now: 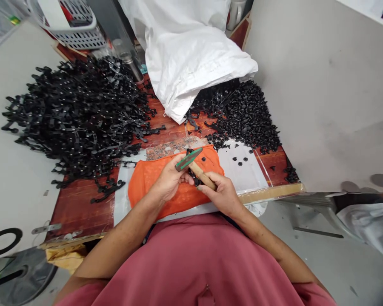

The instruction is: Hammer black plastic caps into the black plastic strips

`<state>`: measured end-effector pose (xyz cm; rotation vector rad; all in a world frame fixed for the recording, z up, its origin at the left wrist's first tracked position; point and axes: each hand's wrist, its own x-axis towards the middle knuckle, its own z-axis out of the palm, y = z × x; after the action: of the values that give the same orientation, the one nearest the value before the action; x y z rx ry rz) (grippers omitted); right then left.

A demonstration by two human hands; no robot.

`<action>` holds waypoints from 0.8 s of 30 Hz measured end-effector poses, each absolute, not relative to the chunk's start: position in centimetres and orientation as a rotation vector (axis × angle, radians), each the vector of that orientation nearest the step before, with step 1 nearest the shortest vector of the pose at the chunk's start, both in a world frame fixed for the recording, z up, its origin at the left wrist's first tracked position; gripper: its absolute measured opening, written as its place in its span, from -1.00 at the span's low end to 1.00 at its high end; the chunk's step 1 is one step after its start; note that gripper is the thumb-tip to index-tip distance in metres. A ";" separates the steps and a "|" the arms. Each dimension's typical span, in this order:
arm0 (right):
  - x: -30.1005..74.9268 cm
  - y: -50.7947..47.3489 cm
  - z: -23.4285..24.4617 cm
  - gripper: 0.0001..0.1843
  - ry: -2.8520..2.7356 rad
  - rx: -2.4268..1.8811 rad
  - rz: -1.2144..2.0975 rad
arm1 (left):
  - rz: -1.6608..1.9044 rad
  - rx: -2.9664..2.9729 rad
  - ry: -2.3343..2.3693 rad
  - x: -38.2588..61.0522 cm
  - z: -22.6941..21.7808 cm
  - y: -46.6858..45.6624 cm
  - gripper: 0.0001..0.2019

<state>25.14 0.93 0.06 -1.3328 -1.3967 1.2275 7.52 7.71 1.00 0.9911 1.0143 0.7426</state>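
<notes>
My right hand grips the wooden handle of a small hammer whose green head points up and left. My left hand is closed beside the hammer head, pinching a small black part between both hands. Both hands hover over an orange cloth laid on a white sheet on the red-brown wooden board.
A large heap of black strap-like parts lies at left. A pile of small black pieces lies at right below a white sack. A plastic basket stands at the back left. A grey wall rises at right.
</notes>
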 end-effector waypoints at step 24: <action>27.4 1.6 0.1 -0.62 -0.665 -0.990 1.785 | 0.324 2.037 0.986 6.9 3.0 5.6 -0.66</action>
<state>27.36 1.65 0.10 -0.9903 -0.6651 1.7854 6.91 5.57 2.95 2.0367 0.9858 0.3240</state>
